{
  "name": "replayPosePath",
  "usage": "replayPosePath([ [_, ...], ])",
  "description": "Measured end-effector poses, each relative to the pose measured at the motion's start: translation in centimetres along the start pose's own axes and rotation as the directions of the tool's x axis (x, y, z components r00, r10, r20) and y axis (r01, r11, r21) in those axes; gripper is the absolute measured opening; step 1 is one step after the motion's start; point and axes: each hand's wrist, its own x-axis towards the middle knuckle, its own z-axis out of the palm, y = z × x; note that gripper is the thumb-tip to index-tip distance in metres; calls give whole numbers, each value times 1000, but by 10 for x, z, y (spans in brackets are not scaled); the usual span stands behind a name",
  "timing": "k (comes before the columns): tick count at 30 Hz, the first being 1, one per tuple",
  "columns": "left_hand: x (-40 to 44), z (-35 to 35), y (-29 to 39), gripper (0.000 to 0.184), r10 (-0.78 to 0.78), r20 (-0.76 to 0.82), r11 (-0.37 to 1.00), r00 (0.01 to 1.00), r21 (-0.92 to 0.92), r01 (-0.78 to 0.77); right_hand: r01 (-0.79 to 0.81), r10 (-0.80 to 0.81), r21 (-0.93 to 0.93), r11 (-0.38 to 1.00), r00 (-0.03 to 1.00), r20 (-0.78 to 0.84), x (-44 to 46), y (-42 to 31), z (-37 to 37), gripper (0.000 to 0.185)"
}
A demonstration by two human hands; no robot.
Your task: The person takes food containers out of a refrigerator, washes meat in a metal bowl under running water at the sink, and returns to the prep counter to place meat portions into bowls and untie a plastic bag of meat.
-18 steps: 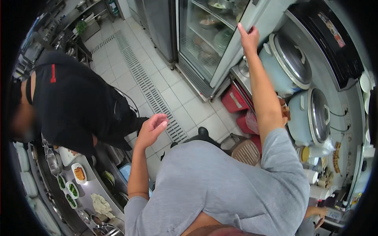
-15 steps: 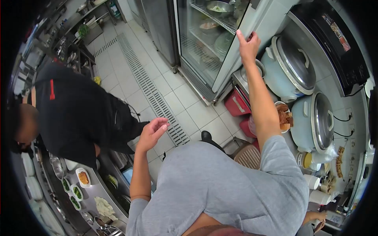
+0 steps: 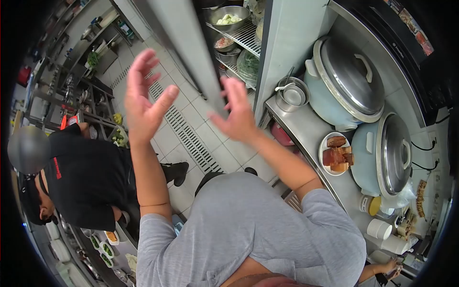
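Observation:
The fridge door [image 3: 193,52] stands swung open, its edge close to my right hand [image 3: 235,112]. That hand is raised with its fingers apart, somewhat blurred; whether it touches the door is unclear. My left hand [image 3: 147,103] is up in the air over the floor, fingers and thumb spread, holding nothing. Inside the fridge, a metal bowl [image 3: 228,18] of pale pieces rests on a wire shelf [image 3: 246,39]. Below it are a bowl of pinkish food [image 3: 224,44] and a bagged green item [image 3: 247,64].
A co-worker in black [image 3: 91,179] leans over the left counter, beside small green-filled dishes [image 3: 106,248]. On the right counter [image 3: 306,129] are metal pots [image 3: 293,95], a plate of browned meat [image 3: 336,155] and two large lidded cookers [image 3: 351,79]. Another person's hands [image 3: 389,267] show at lower right.
The fridge door has swung open leftward, exposing the shelves. My right hand has left the door's outer edge and moved left; my left hand has risen. The co-worker has shifted.

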Motion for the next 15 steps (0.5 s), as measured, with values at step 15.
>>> replayPosePath([
  [15, 49, -215, -90, 49, -19, -496, 997, 868, 57, 54, -796, 723, -48, 603, 520, 454, -83, 162, 169, 45],
])
